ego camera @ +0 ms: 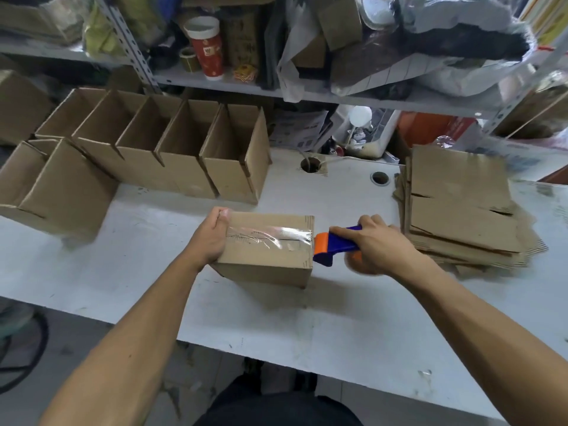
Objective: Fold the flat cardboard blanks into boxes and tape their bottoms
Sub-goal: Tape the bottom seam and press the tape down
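A folded cardboard box (pixel 264 265) stands bottom-up in the middle of the white table (pixel 307 327). A strip of clear tape (pixel 270 236) runs along its closed flaps from left to right. My left hand (pixel 209 238) grips the box's left end, thumb over the top edge. My right hand (pixel 378 247) holds a blue and orange tape dispenser (pixel 332 245), whose orange head sits at the box's right top edge. A pile of flat cardboard blanks (pixel 461 204) lies on the table just right of my right hand.
A row of several folded open boxes (pixel 184 149) stands along the table's far left, with one more (pixel 55 186) in front at the left edge. Two round cable holes (pixel 310 165) pierce the table's back. Cluttered metal shelves (pixel 246 84) rise behind.
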